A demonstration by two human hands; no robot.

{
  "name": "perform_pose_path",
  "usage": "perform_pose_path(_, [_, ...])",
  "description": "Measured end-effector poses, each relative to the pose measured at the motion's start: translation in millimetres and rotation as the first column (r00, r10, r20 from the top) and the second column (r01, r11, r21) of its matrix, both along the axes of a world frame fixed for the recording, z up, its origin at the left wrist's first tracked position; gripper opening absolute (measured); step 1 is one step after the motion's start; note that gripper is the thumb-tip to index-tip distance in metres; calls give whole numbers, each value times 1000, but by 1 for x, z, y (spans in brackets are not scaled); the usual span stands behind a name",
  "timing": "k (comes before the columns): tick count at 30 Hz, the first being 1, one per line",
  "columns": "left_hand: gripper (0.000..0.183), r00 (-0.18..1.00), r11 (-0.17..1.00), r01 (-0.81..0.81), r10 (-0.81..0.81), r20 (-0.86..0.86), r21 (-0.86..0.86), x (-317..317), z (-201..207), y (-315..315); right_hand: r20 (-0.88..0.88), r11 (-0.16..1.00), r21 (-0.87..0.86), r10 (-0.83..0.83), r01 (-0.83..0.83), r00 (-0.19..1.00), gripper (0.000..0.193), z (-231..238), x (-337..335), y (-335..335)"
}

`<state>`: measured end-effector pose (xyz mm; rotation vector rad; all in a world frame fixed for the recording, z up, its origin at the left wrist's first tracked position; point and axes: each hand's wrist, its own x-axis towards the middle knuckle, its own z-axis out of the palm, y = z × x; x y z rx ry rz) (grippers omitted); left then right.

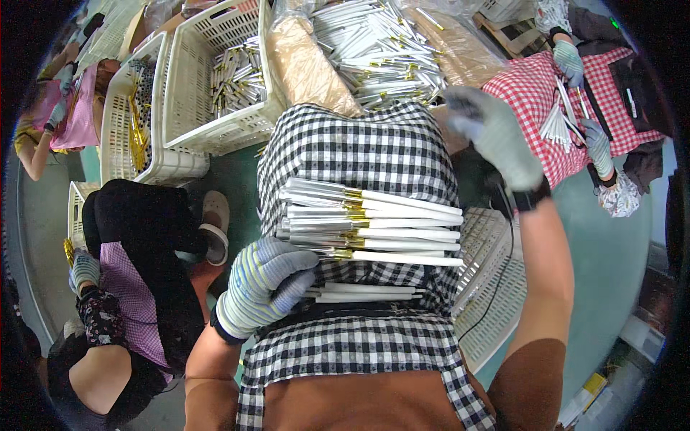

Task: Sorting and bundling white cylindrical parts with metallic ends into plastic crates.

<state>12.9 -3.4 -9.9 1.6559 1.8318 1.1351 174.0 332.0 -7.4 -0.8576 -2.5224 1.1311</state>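
Across my lap, on a black-and-white checked apron, lies a row of several paintbrushes with white handles, gold ferrules and clear silvery sleeves. The handles point right. My left hand, in a striped grey glove, is closed at the sleeved end of the nearest brush, and its fingertips hide that end. Just below, several white sticks rest in a fold of the apron, partly hidden by the left hand. My right hand, also gloved, is raised beyond my right knee beside the apron; motion blurs its fingers.
A box lined with brown plastic holds a heap of similar brushes ahead. White crates stand to the left, one with gold pieces. Another white crate sits by my right side, a dark cord across it. Co-workers sit left and right.
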Motion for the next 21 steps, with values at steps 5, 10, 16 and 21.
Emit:
perform_pose_path(5, [20,999,999,30,-28,43,-45,-8,-2,-4,161,923,308,189,-231,969,44,-89,-44,74])
perform_pose_path(10, [15,993,993,-114,115,-25,37,-3,6,-25,289,912,0,392,-410,873,38,-160,-83,97])
perform_pose_path(16, [22,990,996,-81,78,116,28,-6,-2,-24,737,764,125,356,-633,575,47,-128,-110,93])
perform_pose_path(21, [22,967,969,-235,225,120,81,11,-15,-31,770,765,193,270,-615,577,33,-214,-119,137])
